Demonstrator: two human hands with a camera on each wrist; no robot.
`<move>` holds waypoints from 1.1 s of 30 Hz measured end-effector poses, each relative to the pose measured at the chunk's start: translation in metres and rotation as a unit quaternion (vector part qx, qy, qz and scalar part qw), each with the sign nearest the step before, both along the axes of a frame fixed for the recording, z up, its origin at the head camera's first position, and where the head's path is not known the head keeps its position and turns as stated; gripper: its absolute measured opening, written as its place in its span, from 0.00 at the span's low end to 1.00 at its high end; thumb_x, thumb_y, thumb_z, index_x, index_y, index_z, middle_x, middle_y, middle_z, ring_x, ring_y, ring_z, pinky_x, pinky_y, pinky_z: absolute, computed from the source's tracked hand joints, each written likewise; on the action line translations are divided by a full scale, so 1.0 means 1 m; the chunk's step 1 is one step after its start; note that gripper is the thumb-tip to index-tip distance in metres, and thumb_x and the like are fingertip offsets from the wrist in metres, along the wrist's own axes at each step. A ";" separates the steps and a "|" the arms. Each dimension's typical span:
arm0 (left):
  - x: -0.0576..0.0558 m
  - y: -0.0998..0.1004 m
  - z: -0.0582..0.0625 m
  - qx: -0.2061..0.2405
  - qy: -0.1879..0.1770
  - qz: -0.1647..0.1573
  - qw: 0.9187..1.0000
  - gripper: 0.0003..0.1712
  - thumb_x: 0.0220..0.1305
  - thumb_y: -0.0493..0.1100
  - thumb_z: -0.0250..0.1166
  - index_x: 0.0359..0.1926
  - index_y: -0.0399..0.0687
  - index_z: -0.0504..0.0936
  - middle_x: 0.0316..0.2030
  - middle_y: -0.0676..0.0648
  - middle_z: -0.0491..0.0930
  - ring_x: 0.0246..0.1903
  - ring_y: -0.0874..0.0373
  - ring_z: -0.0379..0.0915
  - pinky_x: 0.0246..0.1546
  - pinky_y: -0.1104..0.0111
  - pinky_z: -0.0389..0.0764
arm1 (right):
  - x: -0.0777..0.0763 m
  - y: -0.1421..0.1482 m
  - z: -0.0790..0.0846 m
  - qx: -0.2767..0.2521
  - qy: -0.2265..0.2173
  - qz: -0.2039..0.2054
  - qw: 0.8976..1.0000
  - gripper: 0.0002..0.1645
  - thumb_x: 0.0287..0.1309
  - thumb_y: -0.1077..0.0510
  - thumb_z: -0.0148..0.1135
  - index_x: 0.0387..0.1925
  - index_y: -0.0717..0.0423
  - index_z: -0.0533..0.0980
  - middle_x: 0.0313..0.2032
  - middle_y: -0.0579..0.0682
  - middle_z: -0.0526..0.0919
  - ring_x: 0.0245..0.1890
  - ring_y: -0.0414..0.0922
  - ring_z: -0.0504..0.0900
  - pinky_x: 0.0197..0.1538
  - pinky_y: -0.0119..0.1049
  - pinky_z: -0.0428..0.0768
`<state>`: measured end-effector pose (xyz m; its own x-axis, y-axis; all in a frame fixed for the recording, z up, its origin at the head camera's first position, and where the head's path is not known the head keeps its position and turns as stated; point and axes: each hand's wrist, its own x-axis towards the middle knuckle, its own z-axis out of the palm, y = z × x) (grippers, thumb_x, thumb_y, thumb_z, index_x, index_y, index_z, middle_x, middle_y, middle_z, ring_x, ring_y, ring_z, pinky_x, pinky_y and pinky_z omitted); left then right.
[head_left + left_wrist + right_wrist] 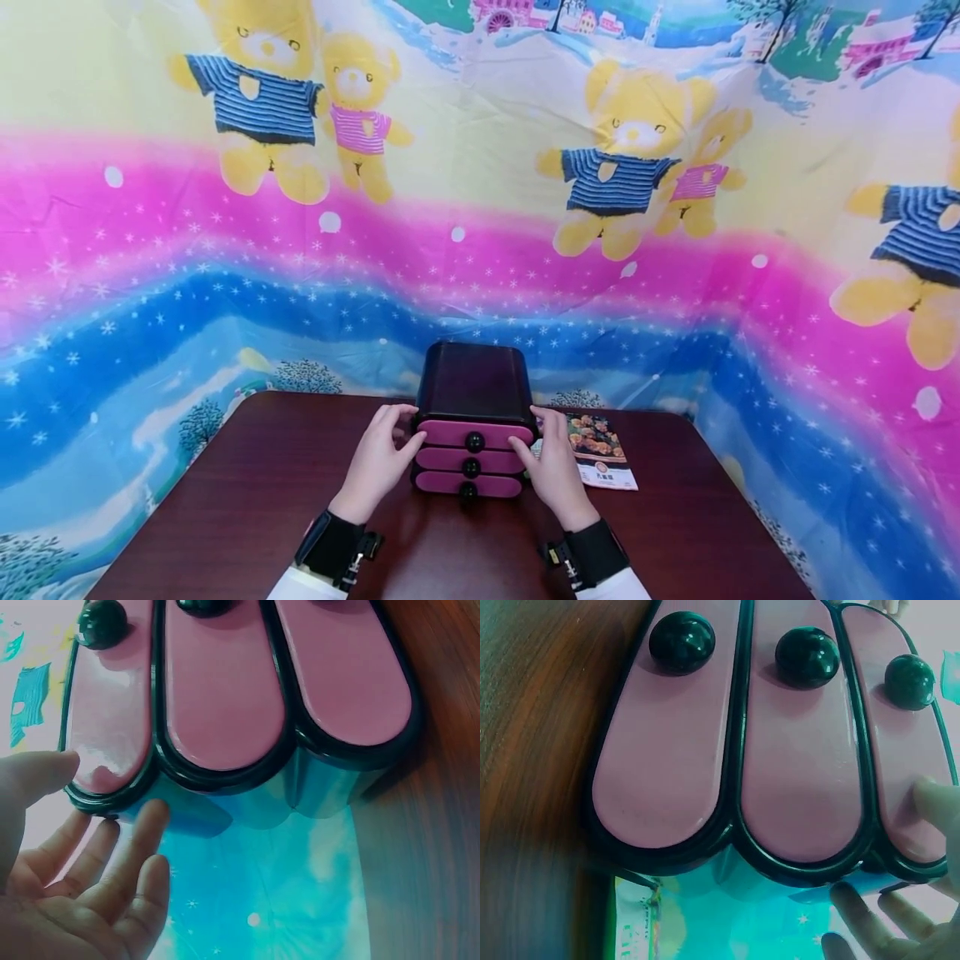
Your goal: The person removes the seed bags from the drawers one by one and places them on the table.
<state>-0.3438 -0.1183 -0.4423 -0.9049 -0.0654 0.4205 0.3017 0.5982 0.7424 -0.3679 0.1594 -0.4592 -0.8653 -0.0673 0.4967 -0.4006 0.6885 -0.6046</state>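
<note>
A small black storage box with three pink drawers (474, 379) stands on the table, its drawer fronts facing me. Each drawer front carries a round black knob (807, 658), and all three drawers are pushed in. My left hand (377, 458) holds the box at its upper left corner, thumb at the end of the top drawer front and fingers along the side. At the upper right corner my right hand (557, 471) grips it the same way, its thumb (936, 806) on the top drawer's pink face.
A printed leaflet (609, 454) lies on the dark wooden table (277, 467), to the right of the box and partly behind my right hand. Behind the table hangs a patterned cloth (480, 275) with teddy bears and snowflakes. Black straps with small cameras circle both wrists.
</note>
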 end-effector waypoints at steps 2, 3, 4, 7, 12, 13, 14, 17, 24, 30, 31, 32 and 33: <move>0.003 0.000 -0.001 -0.005 -0.002 -0.005 1.000 0.23 0.67 0.43 0.70 0.61 0.49 0.78 0.52 0.46 0.76 0.42 0.56 0.80 0.46 0.59 0.81 | 0.002 0.000 0.001 0.010 -0.004 -0.006 1.000 0.38 0.67 0.48 0.66 0.71 0.54 0.64 0.65 0.60 0.67 0.55 0.54 0.76 0.54 0.51 0.79; 0.005 0.000 -0.001 -0.005 -0.004 -0.008 1.000 0.24 0.67 0.43 0.69 0.62 0.49 0.77 0.54 0.46 0.75 0.42 0.55 0.80 0.46 0.59 0.81 | 0.004 0.000 0.002 0.014 -0.002 -0.007 1.000 0.39 0.67 0.48 0.67 0.72 0.55 0.63 0.65 0.60 0.67 0.57 0.55 0.76 0.56 0.53 0.79; 0.006 0.000 -0.001 -0.005 -0.006 -0.011 1.000 0.25 0.68 0.43 0.69 0.64 0.49 0.76 0.55 0.45 0.75 0.43 0.55 0.80 0.45 0.60 0.80 | 0.006 0.000 0.002 0.022 0.001 -0.011 1.000 0.40 0.66 0.48 0.67 0.73 0.54 0.63 0.66 0.60 0.67 0.59 0.56 0.76 0.58 0.54 0.78; 0.012 0.002 -0.002 -0.004 -0.011 -0.021 1.000 0.28 0.69 0.43 0.68 0.68 0.48 0.73 0.59 0.44 0.72 0.46 0.53 0.81 0.44 0.61 0.80 | 0.014 -0.001 0.003 0.046 0.026 -0.019 0.998 0.43 0.64 0.48 0.70 0.74 0.55 0.62 0.67 0.61 0.66 0.63 0.58 0.74 0.63 0.57 0.76; 0.019 0.005 -0.006 0.003 -0.001 -0.040 0.999 0.32 0.69 0.42 0.67 0.71 0.44 0.68 0.63 0.40 0.68 0.47 0.50 0.82 0.46 0.58 0.82 | 0.030 -0.006 0.003 0.097 0.135 -0.022 0.986 0.42 0.57 0.52 0.77 0.69 0.55 0.68 0.63 0.60 0.66 0.59 0.57 0.71 0.61 0.57 0.71; 0.021 0.005 -0.007 0.004 0.001 -0.042 0.999 0.33 0.70 0.41 0.67 0.72 0.44 0.68 0.63 0.39 0.67 0.46 0.50 0.83 0.47 0.58 0.82 | 0.033 -0.007 0.004 0.107 0.159 -0.014 0.981 0.40 0.56 0.53 0.78 0.67 0.54 0.70 0.61 0.59 0.68 0.57 0.56 0.71 0.59 0.56 0.70; 0.022 0.006 -0.008 0.006 0.002 -0.044 0.999 0.33 0.70 0.41 0.67 0.72 0.45 0.67 0.63 0.39 0.67 0.46 0.50 0.83 0.47 0.58 0.82 | 0.036 -0.008 0.004 0.117 0.181 -0.004 0.977 0.37 0.55 0.54 0.78 0.64 0.53 0.73 0.59 0.57 0.70 0.56 0.55 0.71 0.58 0.55 0.70; 0.023 0.006 -0.009 0.012 0.000 -0.045 0.999 0.34 0.70 0.41 0.67 0.73 0.47 0.67 0.64 0.40 0.67 0.45 0.53 0.84 0.44 0.61 0.83 | 0.042 -0.013 0.005 0.153 0.223 0.044 0.962 0.25 0.55 0.55 0.77 0.54 0.47 0.79 0.51 0.49 0.75 0.50 0.48 0.74 0.54 0.48 0.71; 0.026 0.002 -0.009 0.017 -0.007 -0.045 0.999 0.33 0.70 0.40 0.66 0.74 0.50 0.68 0.63 0.41 0.70 0.44 0.54 0.84 0.40 0.67 0.82 | 0.045 -0.029 -0.007 0.226 0.212 0.135 0.941 0.16 0.58 0.55 0.75 0.47 0.45 0.83 0.45 0.40 0.80 0.42 0.39 0.79 0.47 0.38 0.79; 0.026 0.000 -0.008 0.022 0.000 -0.045 0.999 0.32 0.71 0.39 0.65 0.73 0.51 0.70 0.62 0.42 0.73 0.45 0.53 0.85 0.42 0.65 0.82 | 0.043 -0.035 -0.020 0.274 0.178 0.137 0.935 0.25 0.58 0.53 0.76 0.57 0.45 0.81 0.53 0.43 0.80 0.49 0.41 0.81 0.54 0.42 0.81; 0.026 0.000 -0.008 0.022 0.001 -0.045 0.999 0.32 0.71 0.40 0.65 0.73 0.51 0.70 0.62 0.43 0.73 0.45 0.53 0.85 0.42 0.65 0.82 | 0.042 -0.035 -0.021 0.277 0.174 0.136 0.935 0.26 0.58 0.52 0.76 0.58 0.46 0.80 0.54 0.44 0.80 0.50 0.41 0.81 0.55 0.43 0.81; 0.026 -0.001 -0.009 0.023 0.003 -0.046 0.999 0.31 0.71 0.39 0.65 0.73 0.51 0.71 0.62 0.43 0.73 0.45 0.53 0.85 0.42 0.66 0.82 | 0.042 -0.035 -0.023 0.278 0.170 0.135 0.936 0.27 0.58 0.52 0.75 0.59 0.46 0.80 0.55 0.44 0.80 0.51 0.42 0.81 0.55 0.43 0.81; 0.026 -0.001 -0.008 0.024 0.004 -0.047 0.999 0.31 0.71 0.39 0.65 0.73 0.51 0.71 0.62 0.43 0.73 0.45 0.53 0.85 0.42 0.66 0.82 | 0.041 -0.035 -0.023 0.279 0.162 0.133 0.937 0.27 0.59 0.52 0.75 0.60 0.46 0.79 0.56 0.44 0.79 0.52 0.42 0.81 0.56 0.44 0.81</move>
